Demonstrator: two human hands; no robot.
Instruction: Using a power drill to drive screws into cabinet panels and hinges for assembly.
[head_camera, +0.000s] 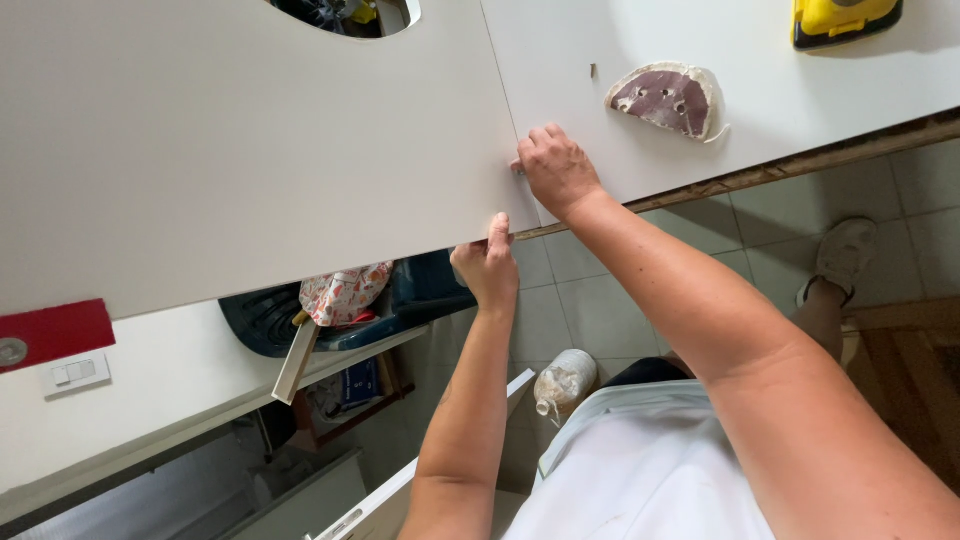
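A large white panel (250, 150) with a rounded cut-out (345, 15) at its far edge lies beside a second white panel (760, 80); the two meet along a thin seam. My left hand (487, 268) grips the near corner of the large panel from below, thumb on its top face. My right hand (556, 168) rests on top at the seam, fingers curled over something small that I cannot make out. A half-round piece of reddish sanding paper (668, 98) lies on the second panel, just beyond my right hand.
A yellow power tool (845, 20) sits at the far right edge. Below the panels are a dark crate (270, 320) with a patterned bag (345, 292), a plastic bottle (565, 382) on the tiled floor, and a wall switch (75, 373).
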